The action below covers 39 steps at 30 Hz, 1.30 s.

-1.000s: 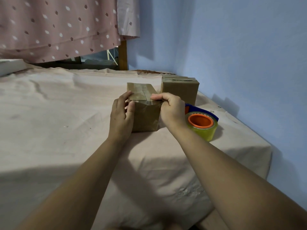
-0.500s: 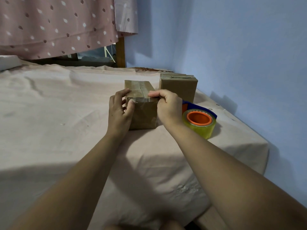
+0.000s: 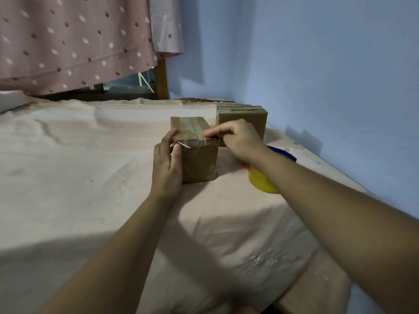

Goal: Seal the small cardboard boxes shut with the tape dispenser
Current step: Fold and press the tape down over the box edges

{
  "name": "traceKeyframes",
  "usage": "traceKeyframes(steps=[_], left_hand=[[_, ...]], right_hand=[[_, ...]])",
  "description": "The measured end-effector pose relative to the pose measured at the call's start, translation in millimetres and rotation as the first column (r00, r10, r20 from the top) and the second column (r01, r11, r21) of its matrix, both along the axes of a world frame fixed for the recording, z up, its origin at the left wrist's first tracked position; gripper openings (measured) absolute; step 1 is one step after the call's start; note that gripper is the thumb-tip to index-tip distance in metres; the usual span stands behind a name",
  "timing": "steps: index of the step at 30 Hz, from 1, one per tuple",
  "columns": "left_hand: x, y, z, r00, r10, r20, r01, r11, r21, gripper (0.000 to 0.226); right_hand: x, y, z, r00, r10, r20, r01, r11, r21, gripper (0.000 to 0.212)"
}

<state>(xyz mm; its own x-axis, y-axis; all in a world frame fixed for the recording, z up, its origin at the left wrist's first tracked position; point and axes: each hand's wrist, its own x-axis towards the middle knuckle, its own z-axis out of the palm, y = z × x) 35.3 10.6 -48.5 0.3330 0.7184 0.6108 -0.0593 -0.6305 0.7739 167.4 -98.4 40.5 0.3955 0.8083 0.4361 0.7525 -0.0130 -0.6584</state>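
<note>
taped box [image 3: 199, 163], second box [image 3: 248, 115] behind, dispenser [image 3: 260, 183] beside

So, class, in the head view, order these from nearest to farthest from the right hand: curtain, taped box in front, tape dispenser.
1. Taped box, touched at its top edge by the right hand.
2. Tape dispenser, just under the right forearm.
3. Curtain, far back, left.

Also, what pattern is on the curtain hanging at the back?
The curtain is dusty pink with scattered white and dark reddish spots, seen clearly in the head view.
</note>
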Motion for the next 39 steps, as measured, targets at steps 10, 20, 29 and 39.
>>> traceKeyframes(steps=[10,20,29,39], left_hand=[[3,5,-2,1.0,0.03,-0.005,-0.03,1.0,0.0,0.047],[4,5,-2,0.999,0.039,-0.011,-0.039,0.999,-0.013,0.042],[3,2,-1,0.998,0.058,-0.017,-0.058,0.998,-0.001,0.045],[3,3,-1,0.997,0.069,-0.021,-0.069,0.998,0.013,0.038]], right_hand=[[27,-6,9,0.987,0.156,0.035,-0.144,0.962,-0.231,0.037],[31,1,1,0.983,0.162,-0.082,-0.172,0.974,-0.145,0.038],[32,1,-9,0.929,0.226,-0.294,-0.25,0.967,-0.048,0.032],[30,0,-9,0.901,0.225,-0.37,-0.25,0.968,-0.019,0.024]])
